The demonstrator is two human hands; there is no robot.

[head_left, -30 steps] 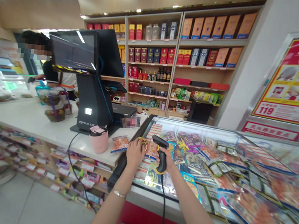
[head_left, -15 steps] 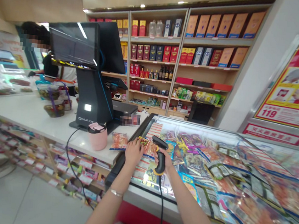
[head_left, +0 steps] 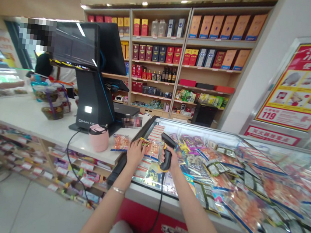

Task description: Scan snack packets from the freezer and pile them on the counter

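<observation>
My left hand (head_left: 135,153) rests on a clear snack packet (head_left: 152,148) with orange contents, fingers closed over its edge, above the glass freezer lid. My right hand (head_left: 172,159) grips a black and yellow handheld barcode scanner (head_left: 166,154), its head tilted up and away from me. The scanner sits just right of the packet, and its black cable (head_left: 160,195) hangs down past the freezer front. A second orange snack packet (head_left: 121,143) lies on the white counter (head_left: 30,116), left of my left hand.
A pink lidded cup (head_left: 98,138) and black POS terminal (head_left: 93,87) stand on the counter. A chest freezer (head_left: 196,127) full of packets lies right. Shelves of boxed goods (head_left: 156,57) fill the back wall. A co-worker (head_left: 44,66) stands beyond the terminal.
The whole view has shifted slightly as my head moved. The scanner now stands more upright, and both hands stay on the same items. The co-worker has moved slightly behind the terminal.
</observation>
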